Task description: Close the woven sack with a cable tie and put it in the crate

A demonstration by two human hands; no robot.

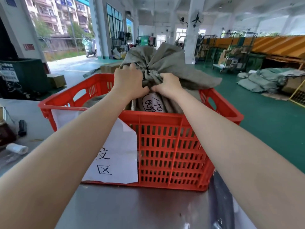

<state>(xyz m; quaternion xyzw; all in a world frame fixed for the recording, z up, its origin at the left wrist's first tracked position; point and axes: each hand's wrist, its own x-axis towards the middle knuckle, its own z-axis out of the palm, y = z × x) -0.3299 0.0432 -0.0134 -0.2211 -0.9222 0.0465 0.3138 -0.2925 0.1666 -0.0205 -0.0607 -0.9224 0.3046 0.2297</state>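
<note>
Warehouse: roll cages (234, 52), piled sacks (259, 81), cartons (57, 80).

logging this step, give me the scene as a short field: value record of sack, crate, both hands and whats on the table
sack: grey woven sack, neck bunched, standing in the crate, top above the rim
tie: dark band at the neck, too small to confirm
crate: red slotted crate on the metal table, white paper sheet on its front
left hand: left hand grips the sack top
right hand: right hand clutches the gathered neck
table left: white roll
</note>
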